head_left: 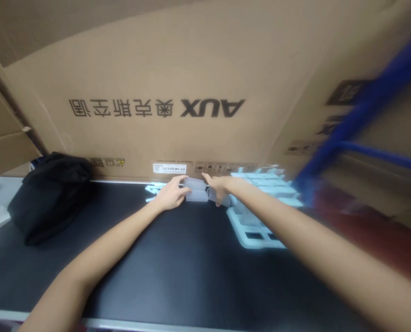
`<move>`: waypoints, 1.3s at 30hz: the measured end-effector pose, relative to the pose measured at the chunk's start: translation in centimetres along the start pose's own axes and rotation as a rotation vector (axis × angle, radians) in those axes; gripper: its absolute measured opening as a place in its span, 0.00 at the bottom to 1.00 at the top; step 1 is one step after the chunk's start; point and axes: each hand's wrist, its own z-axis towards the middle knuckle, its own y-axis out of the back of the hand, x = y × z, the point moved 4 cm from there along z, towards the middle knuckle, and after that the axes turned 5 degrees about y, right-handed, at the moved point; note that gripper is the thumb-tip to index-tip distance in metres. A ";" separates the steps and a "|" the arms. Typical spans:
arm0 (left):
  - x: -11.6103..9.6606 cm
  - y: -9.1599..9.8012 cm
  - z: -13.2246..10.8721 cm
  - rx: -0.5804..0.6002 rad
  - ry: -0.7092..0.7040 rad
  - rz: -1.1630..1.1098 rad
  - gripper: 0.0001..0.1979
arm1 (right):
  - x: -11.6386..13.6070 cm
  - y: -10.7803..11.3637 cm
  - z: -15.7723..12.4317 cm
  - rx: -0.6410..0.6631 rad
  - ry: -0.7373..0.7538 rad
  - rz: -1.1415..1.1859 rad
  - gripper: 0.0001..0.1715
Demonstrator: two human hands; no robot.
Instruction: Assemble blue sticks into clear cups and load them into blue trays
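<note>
Two translucent white plastic boxes [196, 195] sit side by side near the back of the black tabletop. My left hand [173, 193] curls its thumb and fingers around their left end. At the right, my right hand [218, 186] grips from above, its fingers bent over the boxes' right side. Another translucent piece shows partly beneath that hand. A light blue plastic rack [245, 233], with a slotted base and several raised parts, lies just right of my right hand, partly covered by my forearm. Small light blue plastic pieces [154, 187] lie behind my left hand.
A large cardboard carton [139, 55] with upside-down print stands along the table's back edge. A black cloth bundle [53, 193] rests at the left. Blue metal framing [361, 106] rises at the right. The black tabletop [150, 276] stretches in front of my hands.
</note>
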 end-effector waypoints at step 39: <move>-0.4 0.3 0.2 0.023 0.019 -0.292 0.10 | 6.4 -3.2 -6.7 -0.231 0.384 -0.146 0.25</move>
